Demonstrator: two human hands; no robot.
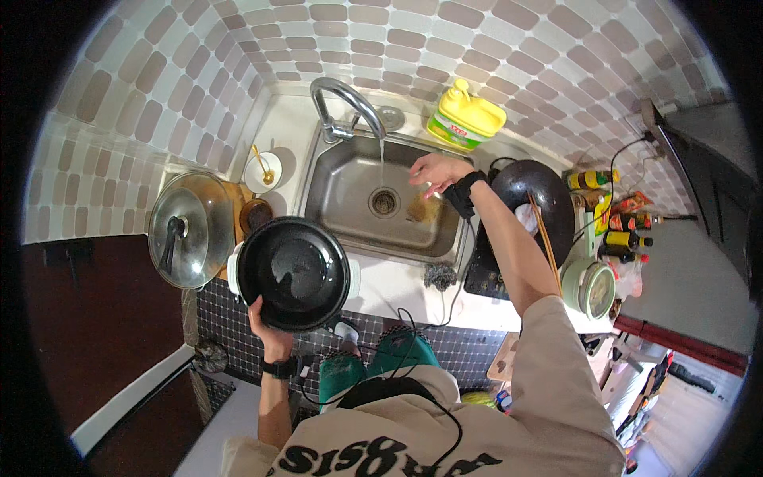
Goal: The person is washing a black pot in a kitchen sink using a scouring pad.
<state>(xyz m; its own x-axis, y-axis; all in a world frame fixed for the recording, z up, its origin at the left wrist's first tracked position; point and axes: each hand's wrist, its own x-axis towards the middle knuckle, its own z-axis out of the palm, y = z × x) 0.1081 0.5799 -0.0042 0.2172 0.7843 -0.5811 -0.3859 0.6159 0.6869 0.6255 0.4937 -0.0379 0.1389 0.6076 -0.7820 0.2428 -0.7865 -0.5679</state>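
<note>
My left hand [269,329] grips the near rim of a black-lined round pot [292,271] with pale side handles. The pot is held near the counter's front edge, left of the sink, and its inside looks wet and shiny. Over the right part of a stainless steel sink [334,185] hangs my right hand [442,172], fingers apart and holding nothing visible. Water [382,161] runs from the curved chrome faucet [349,89] towards the drain [383,203]. Brownish residue [424,208] lies on the sink floor beneath my right hand.
Left stand a glass lid [202,238] and a white bowl [260,174] with a spoon. A yellow detergent jug [468,119] is behind the sink. Rightward are a dark wok [536,179] with chopsticks [545,238], bottles and a green-rimmed container [587,289]. A scouring pad [440,276] lies in front.
</note>
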